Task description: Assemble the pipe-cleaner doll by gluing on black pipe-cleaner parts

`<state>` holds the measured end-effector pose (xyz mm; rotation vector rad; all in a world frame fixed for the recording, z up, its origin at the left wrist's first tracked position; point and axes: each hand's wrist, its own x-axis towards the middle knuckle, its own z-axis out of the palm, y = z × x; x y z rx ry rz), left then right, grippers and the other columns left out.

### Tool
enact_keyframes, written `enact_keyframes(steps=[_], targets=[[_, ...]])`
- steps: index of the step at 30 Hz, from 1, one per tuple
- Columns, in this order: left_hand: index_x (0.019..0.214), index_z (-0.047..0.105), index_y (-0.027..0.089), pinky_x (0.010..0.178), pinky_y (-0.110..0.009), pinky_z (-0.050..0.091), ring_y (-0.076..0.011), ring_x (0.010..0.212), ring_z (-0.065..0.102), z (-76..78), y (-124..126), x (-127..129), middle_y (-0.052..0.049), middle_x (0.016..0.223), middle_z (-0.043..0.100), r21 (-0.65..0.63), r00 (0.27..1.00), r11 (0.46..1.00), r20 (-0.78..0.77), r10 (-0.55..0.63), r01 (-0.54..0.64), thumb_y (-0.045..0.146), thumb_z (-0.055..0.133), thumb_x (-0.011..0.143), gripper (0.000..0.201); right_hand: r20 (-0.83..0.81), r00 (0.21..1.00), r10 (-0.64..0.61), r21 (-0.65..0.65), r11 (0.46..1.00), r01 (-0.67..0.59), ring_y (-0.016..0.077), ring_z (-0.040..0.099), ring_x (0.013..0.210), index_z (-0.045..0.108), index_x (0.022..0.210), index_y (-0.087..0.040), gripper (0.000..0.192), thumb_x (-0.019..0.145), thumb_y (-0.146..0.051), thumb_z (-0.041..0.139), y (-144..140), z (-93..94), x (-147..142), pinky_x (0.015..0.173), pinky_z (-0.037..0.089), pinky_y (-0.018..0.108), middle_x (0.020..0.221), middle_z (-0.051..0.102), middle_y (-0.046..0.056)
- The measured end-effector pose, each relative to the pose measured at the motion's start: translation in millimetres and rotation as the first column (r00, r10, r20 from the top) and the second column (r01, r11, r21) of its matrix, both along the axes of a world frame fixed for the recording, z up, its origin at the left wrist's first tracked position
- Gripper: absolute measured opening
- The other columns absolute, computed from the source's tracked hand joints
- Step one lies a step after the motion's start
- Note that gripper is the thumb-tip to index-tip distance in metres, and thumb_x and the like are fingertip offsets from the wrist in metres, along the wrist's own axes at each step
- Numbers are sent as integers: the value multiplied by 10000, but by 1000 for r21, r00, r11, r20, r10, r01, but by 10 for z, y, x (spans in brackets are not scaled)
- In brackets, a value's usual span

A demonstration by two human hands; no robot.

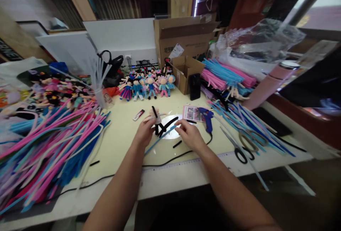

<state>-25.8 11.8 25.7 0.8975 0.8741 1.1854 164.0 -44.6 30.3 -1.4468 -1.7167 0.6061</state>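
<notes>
My left hand (145, 133) holds a small unfinished doll (157, 119) with a pale head and a black pipe-cleaner body, just above the cream table (125, 142). My right hand (189, 135) pinches the end of a light blue pipe cleaner (160, 139) that runs down-left under the doll; a black pipe cleaner (170, 122) curves between the two hands. A white round patch (173, 133) lies on the table beneath them.
A big heap of pink and blue pipe cleaners (45, 149) fills the left. Finished dolls (146, 85) stand at the back. A blue glue gun (207, 117), scissors (245, 144), more blue pipe cleaners (247, 121), cardboard boxes (186, 42), a black phone (194, 86) and a pink bottle (269, 85) sit at right.
</notes>
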Motion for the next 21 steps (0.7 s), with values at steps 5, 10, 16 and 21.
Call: enact_keyframes(steps=[5,10,16,21], targets=[[900,654,173,578,-202,411,-122,715,588,57,38,-96,0,782,677,-79,990,993,99,96,-88,254,750,604,322,276,946,-172,197,973,120,233,562,902,620,954,-228,189,892,-215,442,-590,-334,434,812,441,384,915,643,67],[857,616,150,595,-209,430,-96,652,574,123,35,-153,16,707,630,-51,973,996,213,83,-74,237,740,609,291,389,877,-282,237,950,201,250,544,940,628,1023,-199,221,889,-222,453,-933,-579,810,859,427,415,986,646,83],[825,597,181,662,-241,472,-120,711,613,370,8,-412,12,757,659,45,935,974,292,200,-222,253,705,641,226,312,928,-202,178,972,152,212,582,877,619,955,-200,179,887,-246,460,-873,-431,605,794,441,336,913,662,58],[880,617,201,634,-220,479,-107,669,607,650,-5,-773,27,759,676,128,881,915,347,321,-383,213,700,642,252,215,974,-69,55,997,59,173,596,739,578,787,-222,136,869,-299,502,-689,-153,202,681,423,281,789,656,14]])
